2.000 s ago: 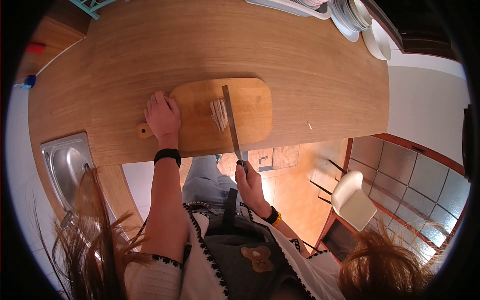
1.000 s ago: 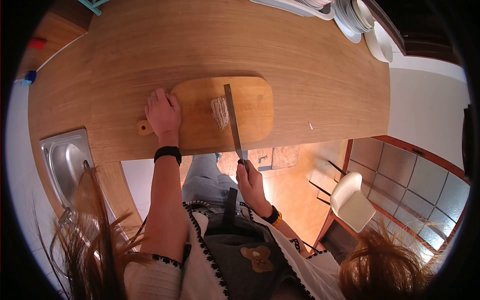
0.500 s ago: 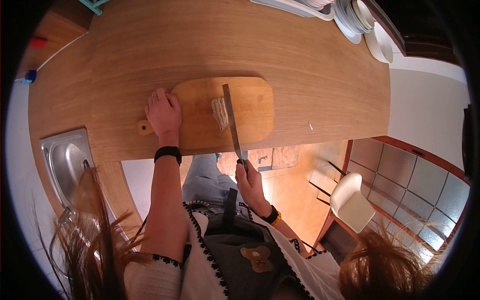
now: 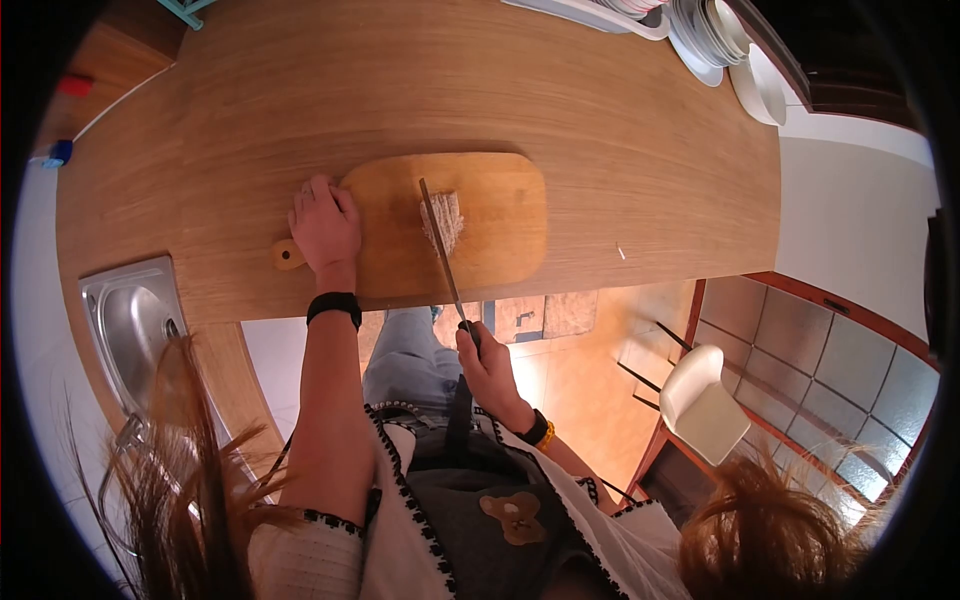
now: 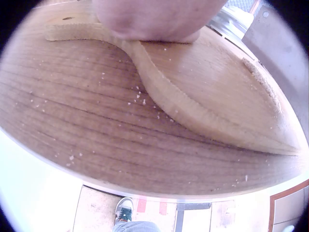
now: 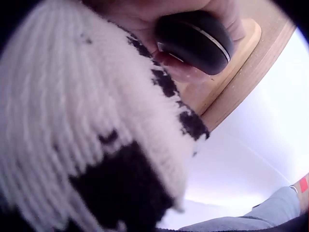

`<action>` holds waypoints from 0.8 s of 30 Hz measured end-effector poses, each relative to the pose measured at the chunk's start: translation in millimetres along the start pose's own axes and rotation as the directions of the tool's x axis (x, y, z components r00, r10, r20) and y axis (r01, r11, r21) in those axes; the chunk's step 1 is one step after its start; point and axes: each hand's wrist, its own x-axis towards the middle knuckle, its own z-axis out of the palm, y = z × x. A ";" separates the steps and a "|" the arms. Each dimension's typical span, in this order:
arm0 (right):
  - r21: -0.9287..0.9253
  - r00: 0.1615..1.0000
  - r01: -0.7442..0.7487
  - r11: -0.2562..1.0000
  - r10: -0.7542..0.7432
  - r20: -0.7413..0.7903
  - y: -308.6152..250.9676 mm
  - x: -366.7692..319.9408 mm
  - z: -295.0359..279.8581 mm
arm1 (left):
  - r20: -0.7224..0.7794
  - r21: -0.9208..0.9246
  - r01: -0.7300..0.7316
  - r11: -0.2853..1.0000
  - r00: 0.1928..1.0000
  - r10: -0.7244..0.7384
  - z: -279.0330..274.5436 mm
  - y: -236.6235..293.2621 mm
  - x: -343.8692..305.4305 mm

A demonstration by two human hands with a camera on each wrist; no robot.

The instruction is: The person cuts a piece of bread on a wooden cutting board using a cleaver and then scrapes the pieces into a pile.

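A wooden cutting board (image 4: pixel 505 230) lies near the counter's front edge, its holed handle pointing left. Strips of brownish, crumbly food (image 4: pixel 451 212) sit together at its middle. The left hand (image 4: pixel 326 228) grips the board's left end beside the handle; in the left wrist view that hand (image 5: pixel 157 19) covers the neck of the board (image 5: pixel 169 96). The right hand (image 4: pixel 490 372) holds a long knife (image 4: pixel 443 240), its blade slanting over the left part of the food. In the right wrist view, the right hand (image 6: pixel 227 14) is wrapped round the black knife handle (image 6: pixel 195 41).
A metal sink (image 4: pixel 135 320) is at the left. Stacked plates (image 4: pixel 700 35) and a white bowl (image 4: pixel 757 85) stand at the far right of the counter. Crumbs (image 5: pixel 137 96) are scattered beside the board. A pale chair (image 4: pixel 705 400) stands at the right.
The right hand and knife have shifted left, taking the blade from the food's right side to its left part. The left hand and the board have hardly moved.
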 end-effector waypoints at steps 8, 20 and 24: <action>-0.025 0.999 -0.028 0.999 0.029 0.042 -10.2 0.5 0.4 | 0.024 0.027 0.030 0.999 0.999 -0.030 -0.4 0.9 -0.5; 0.002 0.999 -0.030 1.000 0.030 0.021 -9.9 -3.7 5.2 | 0.063 0.082 0.042 0.996 0.997 -0.047 -3.8 2.3 0.9; -0.042 0.999 -0.035 0.998 0.036 0.026 -11.9 -4.1 0.0 | 0.060 0.017 0.047 0.999 0.997 -0.048 -3.2 3.8 -0.3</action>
